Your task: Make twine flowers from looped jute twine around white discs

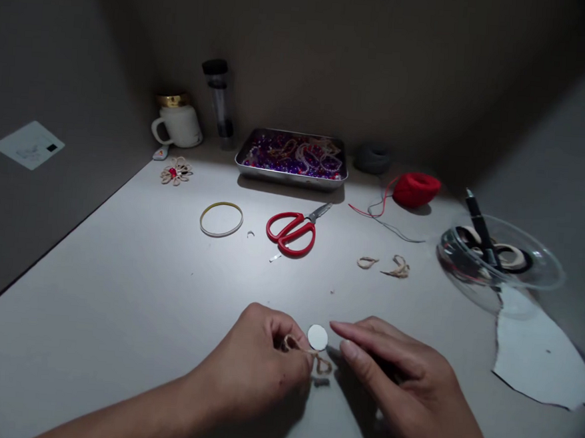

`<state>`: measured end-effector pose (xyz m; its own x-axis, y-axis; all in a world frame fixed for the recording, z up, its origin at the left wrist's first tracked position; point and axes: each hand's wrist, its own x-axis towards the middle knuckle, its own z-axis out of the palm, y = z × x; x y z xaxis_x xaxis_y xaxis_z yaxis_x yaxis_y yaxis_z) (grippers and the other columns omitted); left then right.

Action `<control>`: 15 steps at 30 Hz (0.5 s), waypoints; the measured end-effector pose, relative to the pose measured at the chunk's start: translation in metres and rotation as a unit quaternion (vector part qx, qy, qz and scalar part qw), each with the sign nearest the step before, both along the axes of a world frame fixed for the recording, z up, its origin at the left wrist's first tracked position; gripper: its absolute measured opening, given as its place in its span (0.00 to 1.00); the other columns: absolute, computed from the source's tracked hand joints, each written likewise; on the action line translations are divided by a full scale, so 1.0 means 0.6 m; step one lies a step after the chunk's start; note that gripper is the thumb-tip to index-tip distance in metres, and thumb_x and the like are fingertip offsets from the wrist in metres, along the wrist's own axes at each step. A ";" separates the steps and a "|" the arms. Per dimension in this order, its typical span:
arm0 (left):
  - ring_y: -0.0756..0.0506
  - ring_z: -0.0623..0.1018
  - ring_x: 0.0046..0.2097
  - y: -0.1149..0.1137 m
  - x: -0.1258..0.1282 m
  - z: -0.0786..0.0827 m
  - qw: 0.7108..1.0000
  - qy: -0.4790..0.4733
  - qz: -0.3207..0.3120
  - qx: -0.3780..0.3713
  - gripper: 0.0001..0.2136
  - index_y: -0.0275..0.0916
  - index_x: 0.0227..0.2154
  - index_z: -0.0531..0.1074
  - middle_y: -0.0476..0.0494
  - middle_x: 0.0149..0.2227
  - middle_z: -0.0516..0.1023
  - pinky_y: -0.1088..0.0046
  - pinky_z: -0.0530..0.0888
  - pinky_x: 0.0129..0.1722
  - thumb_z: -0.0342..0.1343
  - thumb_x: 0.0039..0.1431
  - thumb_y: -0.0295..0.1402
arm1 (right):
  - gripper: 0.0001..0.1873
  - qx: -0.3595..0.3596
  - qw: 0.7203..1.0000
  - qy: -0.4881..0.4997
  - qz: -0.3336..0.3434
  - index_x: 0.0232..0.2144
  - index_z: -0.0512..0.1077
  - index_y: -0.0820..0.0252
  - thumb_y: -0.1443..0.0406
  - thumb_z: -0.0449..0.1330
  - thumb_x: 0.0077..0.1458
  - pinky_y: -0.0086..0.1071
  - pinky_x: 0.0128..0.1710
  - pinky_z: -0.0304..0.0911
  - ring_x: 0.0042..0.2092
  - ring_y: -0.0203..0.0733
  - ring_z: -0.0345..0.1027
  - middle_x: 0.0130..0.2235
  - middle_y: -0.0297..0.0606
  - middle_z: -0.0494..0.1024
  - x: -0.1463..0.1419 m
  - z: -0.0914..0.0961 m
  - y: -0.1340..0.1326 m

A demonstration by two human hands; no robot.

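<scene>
My left hand (267, 364) is closed in a pinch at the lower middle of the table. Looped brown twine (322, 364) comes out between its thumb and fingers, one loop to each side of the thumb. Right at those fingertips is a small round white disc (317, 337); whether it is joined to the twine I cannot tell. Just to the right, my right hand (396, 380) has thumb and index finger apart, pointing at the disc without touching it. Its other fingers are curled and partly hidden. A small dark grey piece (322, 382) shows below the twine.
Red-handled scissors (291, 234) lie mid-table beside a thin ring (221, 220). Behind stand a metal tray (290, 177) of beads, a mug (181, 124), red yarn (415, 189) and grey yarn (371, 159). At right are twine loops (396, 268), a clear bowl (534, 266) and torn card (538, 356).
</scene>
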<state>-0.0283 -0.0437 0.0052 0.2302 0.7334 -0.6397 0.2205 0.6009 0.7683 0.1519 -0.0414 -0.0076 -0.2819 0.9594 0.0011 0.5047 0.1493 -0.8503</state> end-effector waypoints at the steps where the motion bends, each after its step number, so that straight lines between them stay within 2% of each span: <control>1: 0.54 0.62 0.18 -0.001 0.000 0.002 1.000 0.012 -0.010 -0.003 0.05 0.34 0.20 0.70 0.50 0.16 0.67 0.79 0.58 0.17 0.54 0.43 0.31 | 0.11 0.025 0.999 -0.031 -0.007 0.36 0.77 0.56 0.64 0.55 0.54 0.30 0.31 0.64 0.32 0.40 0.70 0.31 0.38 0.77 0.004 0.000 0.005; 3: 0.53 0.63 0.18 -0.003 -0.001 0.003 0.999 0.037 -0.033 0.003 0.05 0.34 0.19 0.70 0.50 0.16 0.67 0.78 0.57 0.17 0.53 0.43 0.30 | 0.10 0.062 0.992 -0.108 0.000 0.35 0.76 0.55 0.64 0.56 0.53 0.31 0.30 0.63 0.31 0.40 0.70 0.33 0.37 0.76 0.008 0.000 0.016; 6: 0.53 0.62 0.19 -0.004 -0.003 0.002 0.997 0.058 -0.052 0.014 0.05 0.34 0.20 0.70 0.50 0.16 0.66 0.78 0.57 0.17 0.52 0.43 0.30 | 0.08 0.074 0.971 -0.216 0.064 0.35 0.74 0.51 0.64 0.57 0.50 0.33 0.28 0.60 0.31 0.41 0.69 0.35 0.35 0.75 0.005 0.002 0.028; 8: 0.53 0.61 0.19 -0.002 -0.005 -0.001 0.996 0.069 -0.053 0.010 0.06 0.34 0.20 0.70 0.51 0.16 0.65 0.78 0.56 0.18 0.52 0.43 0.31 | 0.09 0.071 0.961 -0.246 0.103 0.34 0.73 0.50 0.66 0.57 0.49 0.33 0.28 0.58 0.32 0.42 0.69 0.37 0.34 0.74 -0.002 0.002 0.031; 12: 0.53 0.61 0.19 0.000 -0.006 -0.004 0.996 0.068 -0.049 0.001 0.05 0.34 0.20 0.70 0.52 0.15 0.65 0.78 0.56 0.18 0.53 0.42 0.31 | 0.07 0.034 0.975 -0.191 0.112 0.30 0.70 0.55 0.70 0.55 0.48 0.32 0.28 0.58 0.30 0.39 0.67 0.34 0.35 0.74 -0.014 -0.005 0.029; 15: 0.53 0.61 0.19 0.000 -0.003 -0.004 0.998 0.042 -0.041 -0.001 0.05 0.34 0.20 0.70 0.51 0.15 0.65 0.77 0.57 0.18 0.53 0.42 0.31 | 0.04 -0.086 0.990 -0.094 0.060 0.24 0.71 0.58 0.69 0.56 0.47 0.29 0.25 0.58 0.25 0.37 0.64 0.24 0.33 0.73 -0.016 -0.009 0.025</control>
